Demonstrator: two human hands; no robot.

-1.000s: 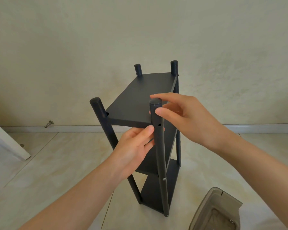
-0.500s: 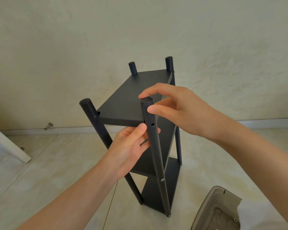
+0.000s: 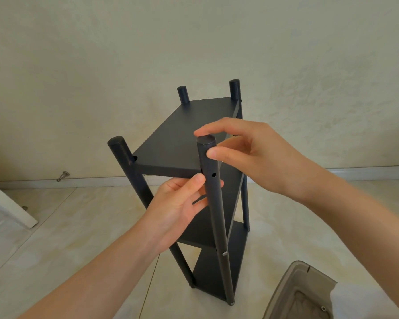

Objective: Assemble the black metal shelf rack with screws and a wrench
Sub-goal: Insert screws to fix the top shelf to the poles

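Three black shelves on four round posts: shelf rack [image 3: 203, 229], upright on pale floor tiles [image 3: 55, 238], close to a plain wall [image 3: 101, 65]. Right hand [image 3: 258, 155] at the top of the nearest post [image 3: 217, 215], forefinger curled over the cap, thumb pressed to the side just below, pinching the post's end. Left hand [image 3: 177, 212] lower on the same post, just under the top shelf [image 3: 177, 143], thumb on the front, fingers wrapped behind. Grey plastic bin [image 3: 283, 293] at lower right, apart from the rack. Slanted white board [image 3: 9, 206] at the left edge. Small metal piece [image 3: 62, 176] against the skirting. On the gripped post, an open hole [image 3: 214, 174] between the hands; further down, a screw head [image 3: 224, 253].
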